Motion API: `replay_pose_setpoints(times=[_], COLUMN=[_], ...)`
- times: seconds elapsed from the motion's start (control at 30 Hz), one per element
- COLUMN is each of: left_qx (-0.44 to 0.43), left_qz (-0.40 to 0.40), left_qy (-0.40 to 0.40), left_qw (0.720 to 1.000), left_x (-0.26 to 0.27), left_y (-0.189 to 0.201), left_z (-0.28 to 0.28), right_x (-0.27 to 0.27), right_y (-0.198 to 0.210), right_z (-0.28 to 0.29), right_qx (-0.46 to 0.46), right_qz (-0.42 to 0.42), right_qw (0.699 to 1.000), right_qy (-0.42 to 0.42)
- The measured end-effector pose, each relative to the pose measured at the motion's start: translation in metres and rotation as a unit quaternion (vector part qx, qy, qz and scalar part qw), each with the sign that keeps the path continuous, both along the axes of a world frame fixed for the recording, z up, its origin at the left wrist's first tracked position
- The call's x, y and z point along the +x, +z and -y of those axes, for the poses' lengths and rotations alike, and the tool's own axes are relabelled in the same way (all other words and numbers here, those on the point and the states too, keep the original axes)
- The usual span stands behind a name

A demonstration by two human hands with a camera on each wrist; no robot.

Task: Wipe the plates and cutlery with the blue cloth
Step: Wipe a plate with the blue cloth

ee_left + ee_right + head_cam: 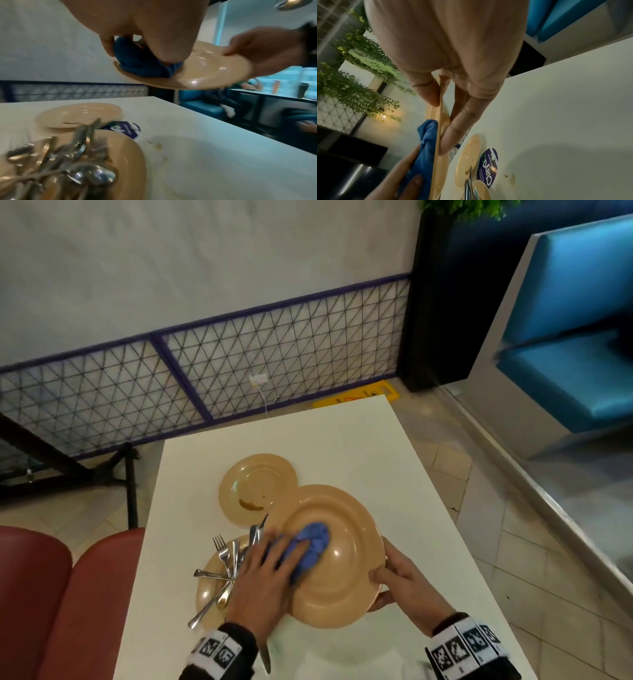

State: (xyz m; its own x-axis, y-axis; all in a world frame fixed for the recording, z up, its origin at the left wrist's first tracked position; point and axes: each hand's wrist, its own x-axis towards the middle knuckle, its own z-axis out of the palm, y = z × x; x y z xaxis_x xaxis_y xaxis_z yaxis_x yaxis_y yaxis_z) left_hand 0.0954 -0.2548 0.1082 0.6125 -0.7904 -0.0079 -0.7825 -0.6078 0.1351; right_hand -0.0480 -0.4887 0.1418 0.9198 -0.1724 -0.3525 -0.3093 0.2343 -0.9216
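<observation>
Lower left of centre in the head view: a tan plate [205, 594] on the white table [342, 440], loaded with a crossed heap of cutlery [222, 570]. Fork tines aimed at the top of the frame, most handles fanned toward the lower left, one spoon lying crosswise. Not yet wiped, by the look of it.

Just right of that, left hand [263, 587] bearing down on the blue cloth [313, 546]. Fingers laid across it in the head view; thumb and fingers curled round the bunch in the left wrist view, so clenched on the cloth. Cloth wadded into a lump in the well of the large plate [346, 587], long axis running lower left to upper right.

Above, at mid-frame: a smaller plate [253, 484] flat on the table, brown smear inside, awaiting its turn.

Large plate lifted clear of the table, face up and tilted; round, so no long axis to speak of.

Right of centre: right hand [407, 580] pinching the rim, thumb on top, fingers underneath.

Step in hand, as judged: wiping the first plate, early in the task. Next move likely calls for sweeping the cloth round well and rim while keeping the rim pinch firm, then setting the plate down away from the dirty ones.
</observation>
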Motion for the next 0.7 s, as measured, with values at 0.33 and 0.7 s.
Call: replay_pose_setpoints(times=[0.33, 0.7], left_qx=[-0.127, -0.13], left_qz=[-0.064, -0.037], left_qy=[-0.059, 0.074], left_qw=[0.988, 0.988], left_x=[-0.038, 0.031], left_y=[0.017, 0.013], left_z=[0.059, 0.009], right_x=[0.026, 0.021], right_y=[0.011, 0.014], right_z=[-0.015, -0.022], right_qx=[-0.012, -0.036], right_qz=[0.022, 0.02], right_qw=[1.0, 0.997], right_qy=[0.0, 0.058])
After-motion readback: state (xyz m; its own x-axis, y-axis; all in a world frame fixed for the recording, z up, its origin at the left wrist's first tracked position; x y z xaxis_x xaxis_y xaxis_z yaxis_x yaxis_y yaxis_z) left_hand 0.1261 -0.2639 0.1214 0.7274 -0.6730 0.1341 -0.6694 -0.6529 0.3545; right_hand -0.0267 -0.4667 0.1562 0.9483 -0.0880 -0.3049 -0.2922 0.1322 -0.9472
